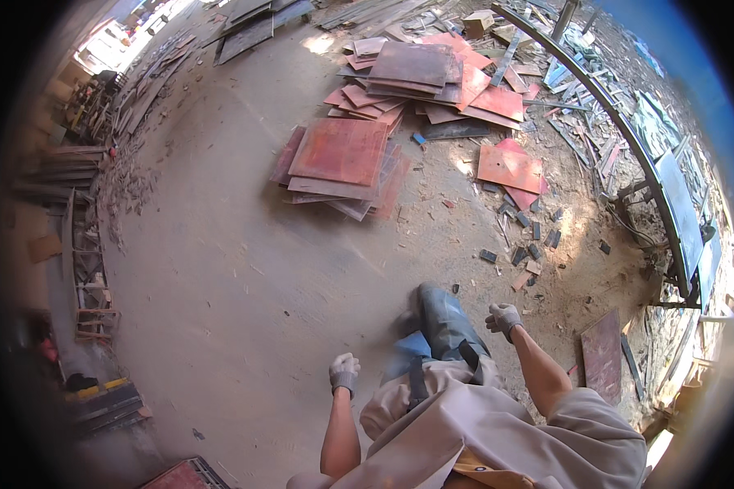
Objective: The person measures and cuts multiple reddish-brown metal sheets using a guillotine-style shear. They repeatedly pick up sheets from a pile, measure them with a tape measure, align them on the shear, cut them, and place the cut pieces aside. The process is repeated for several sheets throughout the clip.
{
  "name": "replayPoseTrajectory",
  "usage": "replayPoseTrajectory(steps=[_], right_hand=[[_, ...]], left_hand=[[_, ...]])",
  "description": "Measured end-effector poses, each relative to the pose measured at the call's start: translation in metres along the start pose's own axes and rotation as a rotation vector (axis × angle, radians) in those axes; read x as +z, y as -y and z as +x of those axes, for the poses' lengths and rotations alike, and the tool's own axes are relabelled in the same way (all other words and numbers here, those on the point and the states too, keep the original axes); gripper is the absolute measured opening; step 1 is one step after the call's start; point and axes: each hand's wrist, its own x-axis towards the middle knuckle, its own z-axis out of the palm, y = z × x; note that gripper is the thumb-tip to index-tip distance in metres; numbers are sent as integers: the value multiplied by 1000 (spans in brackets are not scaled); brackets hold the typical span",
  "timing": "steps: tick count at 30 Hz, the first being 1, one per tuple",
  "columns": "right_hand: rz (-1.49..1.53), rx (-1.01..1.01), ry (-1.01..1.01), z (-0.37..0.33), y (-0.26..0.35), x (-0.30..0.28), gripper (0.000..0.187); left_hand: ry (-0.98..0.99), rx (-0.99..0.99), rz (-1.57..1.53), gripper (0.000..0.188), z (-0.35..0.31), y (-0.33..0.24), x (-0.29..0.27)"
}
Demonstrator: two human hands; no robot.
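Note:
My left hand (pixel 345 372), in a pale grey work glove, is raised at my left side with its fingers curled into a fist. Nothing shows in it. On the other side my right hand (pixel 504 319), gloved the same way, is also closed, with no object visible in it. Both hands are apart from everything around them. One dark boot (pixel 447 319) is stretched out ahead of me. Beyond it lies an uneven stack of reddish-brown boards (pixel 339 155) on the dusty floor. A larger pile of similar boards (pixel 410 67) stands farther back.
Small dark blocks (pixel 519 256) and wood chips litter the ground ahead right, near a loose orange-red board (pixel 510 168). A long curved-looking metal beam (pixel 620 114) borders scrap on the right. A reddish panel (pixel 602 356) lies close right. Metal racking (pixel 90 269) lines the left.

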Motion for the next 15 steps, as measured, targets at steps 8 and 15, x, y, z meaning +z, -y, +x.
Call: replayPoseTrajectory(steps=[8, 15], right_hand=[[-30, 7, 52, 238, 270, 163, 37], [-86, -52, 130, 488, 469, 369, 41]], left_hand=[[-317, 312, 573, 27, 160, -260, 162], [-461, 308, 1039, 53, 365, -381, 247]])
